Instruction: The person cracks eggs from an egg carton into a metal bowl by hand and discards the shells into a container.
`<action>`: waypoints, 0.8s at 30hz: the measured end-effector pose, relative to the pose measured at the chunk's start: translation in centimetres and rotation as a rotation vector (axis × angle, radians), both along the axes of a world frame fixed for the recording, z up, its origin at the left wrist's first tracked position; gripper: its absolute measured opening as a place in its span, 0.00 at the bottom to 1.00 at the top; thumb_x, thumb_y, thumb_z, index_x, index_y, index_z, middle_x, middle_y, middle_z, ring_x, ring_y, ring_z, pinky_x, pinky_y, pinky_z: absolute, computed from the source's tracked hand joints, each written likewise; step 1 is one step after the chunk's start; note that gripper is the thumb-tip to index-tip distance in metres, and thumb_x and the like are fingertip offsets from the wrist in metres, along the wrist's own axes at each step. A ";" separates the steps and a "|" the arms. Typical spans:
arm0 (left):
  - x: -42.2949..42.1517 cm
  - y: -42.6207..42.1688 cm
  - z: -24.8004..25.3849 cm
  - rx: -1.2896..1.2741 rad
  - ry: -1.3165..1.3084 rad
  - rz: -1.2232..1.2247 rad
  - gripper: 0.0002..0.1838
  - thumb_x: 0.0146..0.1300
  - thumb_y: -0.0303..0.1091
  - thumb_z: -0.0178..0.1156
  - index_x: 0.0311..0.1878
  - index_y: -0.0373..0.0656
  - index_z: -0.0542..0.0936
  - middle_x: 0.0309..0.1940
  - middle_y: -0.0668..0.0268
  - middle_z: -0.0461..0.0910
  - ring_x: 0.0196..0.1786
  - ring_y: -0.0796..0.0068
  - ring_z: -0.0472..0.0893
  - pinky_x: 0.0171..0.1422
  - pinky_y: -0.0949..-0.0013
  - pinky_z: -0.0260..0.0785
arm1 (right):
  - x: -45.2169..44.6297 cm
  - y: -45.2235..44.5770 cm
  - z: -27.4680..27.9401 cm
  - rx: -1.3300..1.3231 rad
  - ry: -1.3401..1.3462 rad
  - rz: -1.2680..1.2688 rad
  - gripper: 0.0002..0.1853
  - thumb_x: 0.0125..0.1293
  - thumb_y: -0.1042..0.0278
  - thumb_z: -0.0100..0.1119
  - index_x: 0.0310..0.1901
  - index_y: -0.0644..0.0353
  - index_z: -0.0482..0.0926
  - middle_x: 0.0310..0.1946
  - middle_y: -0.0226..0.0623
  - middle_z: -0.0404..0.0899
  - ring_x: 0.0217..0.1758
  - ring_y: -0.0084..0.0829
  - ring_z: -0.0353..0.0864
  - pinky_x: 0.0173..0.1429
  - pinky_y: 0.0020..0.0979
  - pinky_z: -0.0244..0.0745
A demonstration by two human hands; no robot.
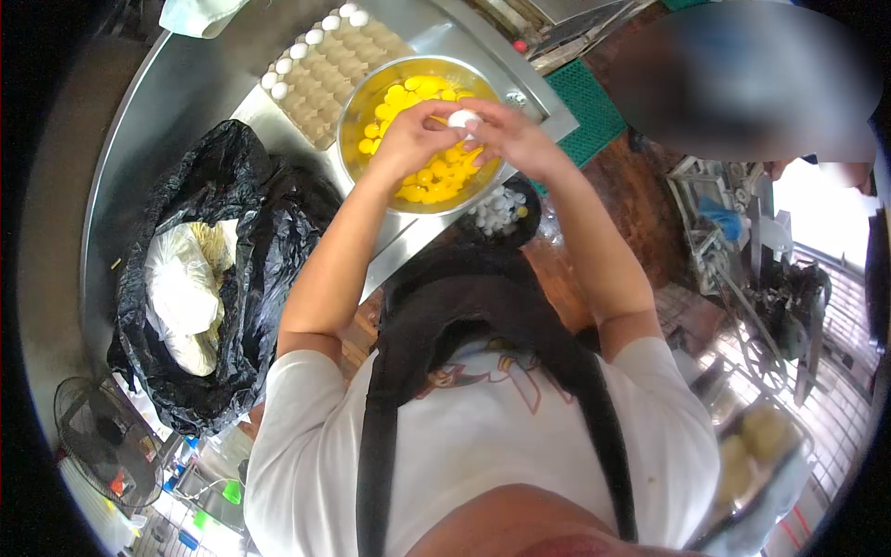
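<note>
A white egg (461,119) is held over a large metal bowl (347,153), with fingers of both hands around it. My left hand (415,139) has its thumb and fingers closed on the egg's left side. From the right, my right hand (516,139) grips the same egg, slightly smeared by motion. Whether the shell is cracked I cannot tell. Many yellow yolks (430,176) lie in the bowl below, partly hidden by my hands. Left of the bowl is a cardboard egg tray (339,70), with several white eggs (298,51) along its far left edge.
A black bin (501,212) with white eggshells stands below the bowl's near edge. On the metal counter (209,79) at left lies an open black plastic bag (251,251) holding a pale, clear-wrapped bundle. A green mat (585,111) and another person are at right.
</note>
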State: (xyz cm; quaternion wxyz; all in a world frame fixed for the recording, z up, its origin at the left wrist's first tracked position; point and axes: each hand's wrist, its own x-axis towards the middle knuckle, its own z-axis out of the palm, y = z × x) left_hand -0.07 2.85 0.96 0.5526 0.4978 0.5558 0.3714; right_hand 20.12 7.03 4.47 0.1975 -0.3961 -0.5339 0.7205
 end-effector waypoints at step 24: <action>0.0 -1.6 0.2 0.342 0.461 0.186 0.18 0.58 0.29 0.66 0.53 0.36 0.82 0.37 0.51 0.87 0.40 0.61 0.89 0.48 0.62 0.81 | -3.3 0.2 -4.1 0.786 -0.392 0.044 0.28 0.56 0.71 0.64 0.61 0.61 0.78 0.46 0.53 0.81 0.52 0.53 0.82 0.58 0.43 0.77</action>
